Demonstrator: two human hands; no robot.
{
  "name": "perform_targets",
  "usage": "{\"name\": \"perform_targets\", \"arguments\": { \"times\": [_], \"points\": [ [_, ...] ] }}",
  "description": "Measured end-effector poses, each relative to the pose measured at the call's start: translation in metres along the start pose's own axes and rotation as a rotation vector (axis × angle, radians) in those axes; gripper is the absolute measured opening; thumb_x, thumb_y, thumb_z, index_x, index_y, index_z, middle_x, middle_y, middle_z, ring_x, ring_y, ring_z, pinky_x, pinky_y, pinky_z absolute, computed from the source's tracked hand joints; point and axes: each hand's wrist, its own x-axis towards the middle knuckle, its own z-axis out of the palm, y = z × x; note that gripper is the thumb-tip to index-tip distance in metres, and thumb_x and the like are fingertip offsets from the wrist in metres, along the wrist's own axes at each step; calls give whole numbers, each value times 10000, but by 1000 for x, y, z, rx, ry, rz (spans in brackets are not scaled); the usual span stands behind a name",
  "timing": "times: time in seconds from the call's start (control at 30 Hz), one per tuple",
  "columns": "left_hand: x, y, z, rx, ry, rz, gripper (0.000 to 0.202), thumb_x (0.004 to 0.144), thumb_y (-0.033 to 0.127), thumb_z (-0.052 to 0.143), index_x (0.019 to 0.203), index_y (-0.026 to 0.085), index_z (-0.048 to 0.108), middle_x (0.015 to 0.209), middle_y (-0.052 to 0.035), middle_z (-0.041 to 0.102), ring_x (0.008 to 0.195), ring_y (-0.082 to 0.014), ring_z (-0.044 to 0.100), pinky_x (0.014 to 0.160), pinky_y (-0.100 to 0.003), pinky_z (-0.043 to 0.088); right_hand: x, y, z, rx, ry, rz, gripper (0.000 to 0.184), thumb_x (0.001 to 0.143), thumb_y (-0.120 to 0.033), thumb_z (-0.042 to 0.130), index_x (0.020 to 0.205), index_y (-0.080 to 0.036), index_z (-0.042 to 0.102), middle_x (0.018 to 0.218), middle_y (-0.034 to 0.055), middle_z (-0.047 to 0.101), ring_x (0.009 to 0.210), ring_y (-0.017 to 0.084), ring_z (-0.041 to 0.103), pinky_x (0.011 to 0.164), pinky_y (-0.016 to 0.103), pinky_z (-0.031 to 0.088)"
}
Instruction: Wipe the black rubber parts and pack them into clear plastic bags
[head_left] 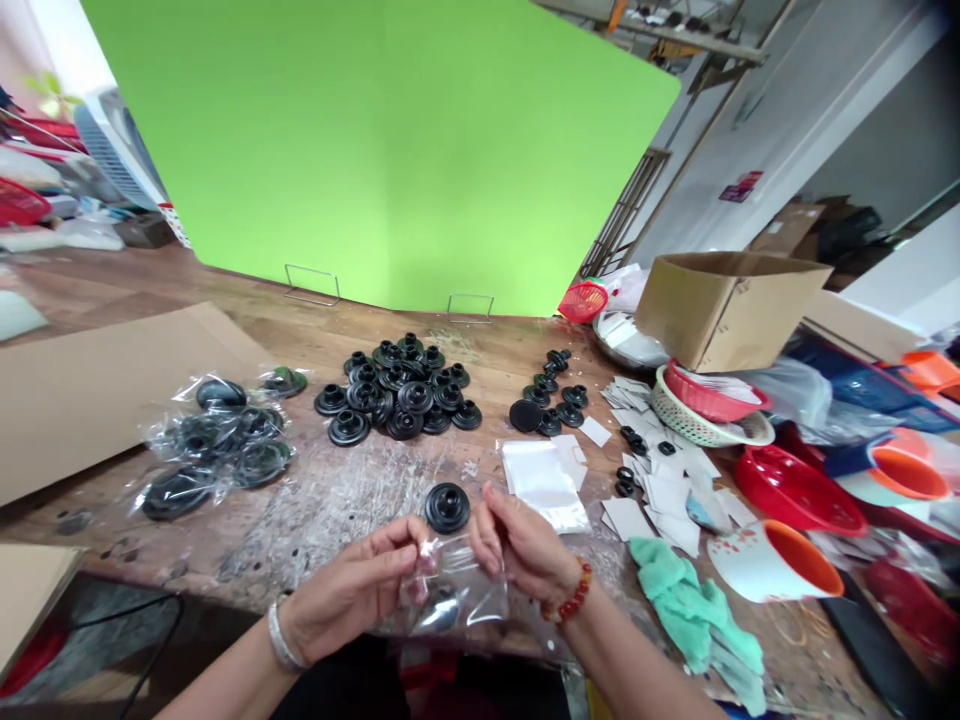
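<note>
My left hand (352,592) and my right hand (525,548) both pinch the mouth of a small clear plastic bag (457,590) at the near edge of the wooden table (315,500). A dark part shows inside the bag. Just beyond my fingers one black round rubber part (448,507) lies on the table. A pile of the same black parts (401,390) sits further back in the middle. A stack of empty clear bags (544,483) lies to the right of the single part.
Bagged black parts (217,445) lie at the left beside a cardboard sheet (90,390). Smaller black parts (555,395), white cards (660,490), a green cloth (694,610), red bowls (799,490), a cup (776,560) and a cardboard box (724,305) crowd the right.
</note>
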Motion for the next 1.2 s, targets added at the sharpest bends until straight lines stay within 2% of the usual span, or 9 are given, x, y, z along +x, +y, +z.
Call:
{"name": "perform_targets", "arguments": {
  "times": [0.13, 0.2, 0.3, 0.4, 0.53, 0.67, 0.83, 1.03, 1.2],
  "points": [
    [-7, 11, -8, 468, 87, 117, 199, 817, 388, 599, 789, 194, 564, 717, 14, 493, 675, -125, 452, 630, -226, 378, 15, -16, -12, -658, 193, -292, 201, 867, -283, 514, 916, -165, 668, 861, 61, 681, 680, 129, 592, 609, 247, 486],
    [-8, 13, -10, 667, 110, 140, 163, 822, 349, 583, 793, 189, 584, 715, 17, 511, 680, -129, 452, 635, -228, 375, 24, -13, -18, -991, 152, -460, 355, 793, -87, 519, 1108, -204, 634, 1131, 78, 634, 1006, 181, 581, 888, 345, 463],
    [-8, 14, -12, 782, 167, 167, 130, 806, 313, 571, 799, 188, 607, 727, 9, 565, 688, -143, 495, 638, -238, 395, 34, 0, -20, -1237, -18, -505, 413, 765, -2, 482, 1095, -193, 640, 1168, 95, 607, 1087, 203, 548, 966, 377, 423],
    [-7, 15, -13, 886, 247, 223, 115, 786, 286, 577, 782, 195, 647, 765, -12, 624, 731, -169, 558, 684, -265, 429, 37, 5, -13, -1195, 70, -500, 300, 804, -59, 510, 1039, -188, 646, 1040, 94, 633, 968, 202, 582, 873, 357, 474],
    [0, 15, -6, 1068, 277, 300, 138, 794, 271, 580, 770, 228, 709, 810, -28, 647, 771, -184, 591, 706, -278, 445, 31, -12, 3, -647, 404, -425, 214, 846, -277, 568, 1032, -184, 617, 821, 52, 641, 624, 140, 574, 581, 277, 493],
    [8, 13, 8, 1150, 279, 385, 151, 802, 294, 596, 775, 253, 738, 802, -32, 618, 758, -179, 589, 715, -279, 452, 23, -25, 18, -294, 393, -265, 290, 784, -385, 640, 950, -147, 631, 570, -24, 567, 436, 88, 466, 419, 211, 368],
    [17, 5, 12, 1068, 402, 549, 161, 822, 320, 584, 824, 264, 735, 825, -31, 571, 796, -178, 570, 738, -279, 454, 9, -25, 16, -627, 419, -307, 141, 745, -239, 664, 863, -167, 694, 715, 10, 645, 627, 126, 546, 589, 244, 431],
    [30, -10, 12, 750, 382, 358, 175, 735, 384, 666, 698, 215, 693, 1180, -77, 531, 1158, -268, 483, 900, -335, 446, -8, -31, 7, -1068, 129, -423, 224, 783, -103, 565, 894, -216, 724, 837, 27, 655, 800, 163, 572, 755, 283, 436],
    [34, -10, 22, 264, 188, 148, 221, 761, 399, 663, 744, 184, 616, 869, -31, 622, 852, -184, 580, 756, -290, 461, -10, -21, 0, -768, 36, -290, 423, 779, -52, 457, 1129, -222, 623, 973, 28, 668, 812, 143, 608, 698, 244, 465]
  ]
}}
